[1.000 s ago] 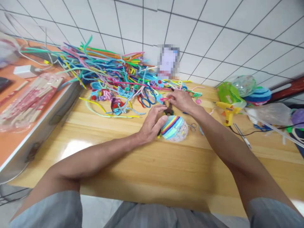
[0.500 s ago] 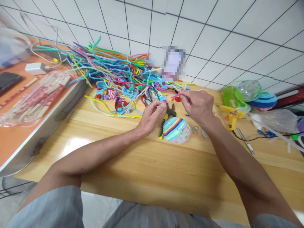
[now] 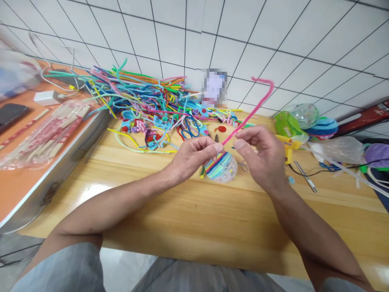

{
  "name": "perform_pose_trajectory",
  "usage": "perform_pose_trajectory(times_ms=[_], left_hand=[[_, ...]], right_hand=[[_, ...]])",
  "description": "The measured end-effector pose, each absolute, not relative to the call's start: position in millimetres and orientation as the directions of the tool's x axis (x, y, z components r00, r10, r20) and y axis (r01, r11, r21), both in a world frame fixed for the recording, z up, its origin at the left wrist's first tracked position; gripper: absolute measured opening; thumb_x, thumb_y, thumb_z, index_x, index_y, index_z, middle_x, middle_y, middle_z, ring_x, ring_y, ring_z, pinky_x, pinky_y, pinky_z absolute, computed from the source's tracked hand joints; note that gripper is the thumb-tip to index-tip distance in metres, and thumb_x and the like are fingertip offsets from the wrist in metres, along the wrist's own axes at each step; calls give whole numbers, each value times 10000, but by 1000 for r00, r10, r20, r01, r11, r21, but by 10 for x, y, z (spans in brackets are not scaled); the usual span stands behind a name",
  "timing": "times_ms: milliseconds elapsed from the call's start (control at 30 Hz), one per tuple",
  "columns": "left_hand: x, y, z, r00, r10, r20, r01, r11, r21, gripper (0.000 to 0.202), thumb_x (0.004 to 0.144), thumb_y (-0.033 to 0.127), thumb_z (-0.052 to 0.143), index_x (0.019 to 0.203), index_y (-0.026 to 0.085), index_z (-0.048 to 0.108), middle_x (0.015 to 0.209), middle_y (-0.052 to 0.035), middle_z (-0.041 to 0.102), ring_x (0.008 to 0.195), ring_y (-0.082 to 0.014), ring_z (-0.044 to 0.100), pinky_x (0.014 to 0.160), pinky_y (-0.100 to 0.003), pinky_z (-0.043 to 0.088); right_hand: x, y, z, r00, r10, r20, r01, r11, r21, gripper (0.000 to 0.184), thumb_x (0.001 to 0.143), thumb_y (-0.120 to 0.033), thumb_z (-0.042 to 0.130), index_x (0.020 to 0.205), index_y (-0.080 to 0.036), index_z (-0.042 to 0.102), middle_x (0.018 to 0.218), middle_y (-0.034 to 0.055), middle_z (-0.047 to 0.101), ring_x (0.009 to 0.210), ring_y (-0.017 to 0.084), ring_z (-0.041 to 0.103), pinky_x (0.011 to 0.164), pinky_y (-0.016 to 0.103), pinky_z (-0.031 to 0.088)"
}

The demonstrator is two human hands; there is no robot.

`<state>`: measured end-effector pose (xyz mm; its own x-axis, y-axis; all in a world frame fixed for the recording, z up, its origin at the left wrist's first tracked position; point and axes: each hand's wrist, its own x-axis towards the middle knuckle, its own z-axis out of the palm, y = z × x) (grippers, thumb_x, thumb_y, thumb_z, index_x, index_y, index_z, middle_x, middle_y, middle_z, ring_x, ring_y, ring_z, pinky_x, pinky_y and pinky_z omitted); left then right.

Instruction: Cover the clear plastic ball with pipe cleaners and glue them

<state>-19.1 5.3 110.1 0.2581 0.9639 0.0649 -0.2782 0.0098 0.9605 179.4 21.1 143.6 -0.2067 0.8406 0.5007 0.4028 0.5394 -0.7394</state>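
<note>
A bright pink pipe cleaner, bent near its upper end, rises at a slant from my left hand. The thumb and forefinger of that hand pinch its lower end. Close beside the stem is my right hand, its thumb and curled fingers slightly apart with nothing visible between them. Below both hands lies a round piece striped in blue, yellow and pink, partly covered by my left fingers. Pliers and small scissors are mostly hidden around it.
A tangled heap of colourful pipe cleaners fills the back left, with blue-handled scissors at its front. A phone-like screen leans on the tiled wall. Rightward are a yellow glue gun and a pen-like tool. Wrapped chopsticks lie left.
The pink pipe cleaner now stands up from my left pinch, its length in plain view. My right hand has come lower and its fingers have loosened. The view has shifted slightly.
</note>
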Motion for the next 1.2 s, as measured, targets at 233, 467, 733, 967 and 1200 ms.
perform_pose_trajectory(times_ms=[233,467,733,967,1200], left_hand=[[-146,-49,1092,356,933,52,-200,22,980,595,854,727,830,734,178,632,626,37,541,552,-78,418,517,-230,340],[-131,-110,1124,336,918,210,-181,-156,971,534,909,648,830,736,164,685,655,26,597,588,-79,459,571,-226,409],[-111,-174,1084,283,911,299,-171,-258,951,405,967,517,817,767,173,743,651,26,606,601,-85,486,590,-223,412],[-69,-121,1016,332,926,177,-263,-89,961,440,860,585,902,899,179,739,722,28,644,601,-76,484,576,-206,433],[-87,-140,1082,339,917,209,-131,-174,976,443,937,576,833,808,169,717,677,34,607,589,-75,460,586,-218,433]], right_hand=[[1752,112,1418,-214,930,299,172,337,-926,391,925,-551,842,755,-253,655,679,-28,634,623,147,544,595,310,454],[1785,99,1363,-196,941,276,-5,280,-960,393,892,-583,879,767,-259,695,649,-40,627,594,138,519,581,299,426],[1695,44,1373,-162,978,130,-148,107,-983,448,808,-572,914,676,-260,621,556,-49,551,542,137,440,573,316,385],[1858,78,1256,-109,973,205,-67,199,-978,449,869,-608,879,705,-261,646,590,-48,581,554,140,469,584,319,411],[1902,56,1217,-95,970,225,-62,219,-974,424,910,-570,856,718,-256,647,606,-49,582,566,134,470,580,309,386]])
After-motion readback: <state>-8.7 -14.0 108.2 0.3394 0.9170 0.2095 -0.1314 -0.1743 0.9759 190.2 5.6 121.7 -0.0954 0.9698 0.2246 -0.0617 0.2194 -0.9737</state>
